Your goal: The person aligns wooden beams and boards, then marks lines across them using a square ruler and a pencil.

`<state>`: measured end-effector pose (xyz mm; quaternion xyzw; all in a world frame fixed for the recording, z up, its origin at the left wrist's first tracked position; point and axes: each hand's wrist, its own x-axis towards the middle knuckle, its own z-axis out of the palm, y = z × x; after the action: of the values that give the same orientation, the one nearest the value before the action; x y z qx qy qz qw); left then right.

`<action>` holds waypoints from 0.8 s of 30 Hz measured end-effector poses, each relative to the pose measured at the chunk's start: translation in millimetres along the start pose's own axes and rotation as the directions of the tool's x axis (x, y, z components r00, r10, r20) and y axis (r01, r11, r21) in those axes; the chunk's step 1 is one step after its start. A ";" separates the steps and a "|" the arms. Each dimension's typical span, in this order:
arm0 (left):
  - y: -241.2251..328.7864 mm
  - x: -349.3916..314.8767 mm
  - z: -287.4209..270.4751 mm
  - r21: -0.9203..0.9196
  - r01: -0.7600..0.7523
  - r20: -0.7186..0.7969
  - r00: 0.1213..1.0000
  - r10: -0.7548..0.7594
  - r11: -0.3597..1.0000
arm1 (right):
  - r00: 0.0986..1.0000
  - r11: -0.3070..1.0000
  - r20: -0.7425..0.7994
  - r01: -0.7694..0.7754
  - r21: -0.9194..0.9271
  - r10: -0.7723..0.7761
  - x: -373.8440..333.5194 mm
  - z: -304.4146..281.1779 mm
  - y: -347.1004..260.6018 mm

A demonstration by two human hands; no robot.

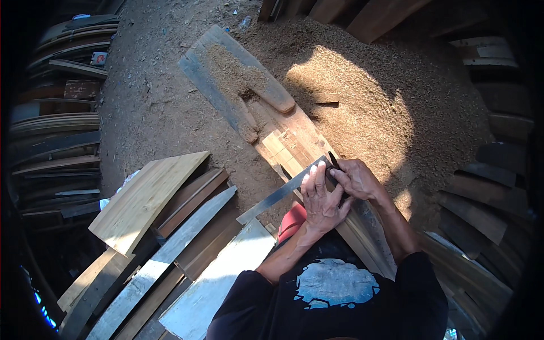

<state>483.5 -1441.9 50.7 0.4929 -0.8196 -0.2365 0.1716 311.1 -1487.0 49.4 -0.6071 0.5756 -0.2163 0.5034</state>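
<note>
My left hand (323,204) lies over a flat metal ruler (277,195), its fingers stretched along the upper end and pressing it down. The ruler runs slantwise across a light wooden piece (281,152) on a workbench plank. My right hand (358,180) is closed around a slim dark pen (332,160), the tip end standing beside the ruler's upper end. Both hands nearly touch. Part of the wooden piece is hidden under my hands. It has what look like marked lines and cut joints near its far end.
The grey plank bench (205,68) reaches away to the upper left, with sawdust on it and a forked end piece. Wood shavings (362,102) cover the ground at right. Boards (153,198) lean at lower left; stacked planks (56,122) line the left side, and more planks (473,215) the right.
</note>
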 end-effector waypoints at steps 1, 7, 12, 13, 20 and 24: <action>2.8 -3.0 1.7 -0.001 0.000 -0.001 1.000 0.000 1.000 | 0.999 0.999 0.034 -0.038 0.004 0.038 -4.2 -1.0 2.5; 16.7 -16.8 9.1 0.000 0.003 0.007 1.000 -0.003 1.000 | 0.993 0.988 0.082 -0.093 0.120 0.084 -25.2 3.7 20.9; 20.9 -23.3 11.5 0.005 0.011 0.009 1.000 -0.011 1.000 | 0.990 0.991 0.113 -0.100 0.090 0.089 -30.2 -5.0 12.4; 23.1 -25.2 11.8 0.005 0.012 0.007 1.000 -0.012 1.000 | 0.986 0.990 0.131 -0.112 0.083 0.100 -32.3 -7.2 12.1; 35.2 -41.8 20.4 -0.022 0.003 0.005 1.000 -0.002 1.000 | 0.982 0.991 0.166 -0.109 0.080 0.095 -50.2 -11.3 16.7; 37.5 -39.9 23.2 -0.014 0.006 -0.038 0.999 -0.007 1.000 | 0.987 0.986 0.130 -0.106 0.130 0.089 -52.7 -2.6 22.5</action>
<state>462.5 -1386.3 50.4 0.4988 -0.8128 -0.2334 0.1897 285.2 -1435.8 47.7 -0.5543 0.5563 -0.1922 0.5886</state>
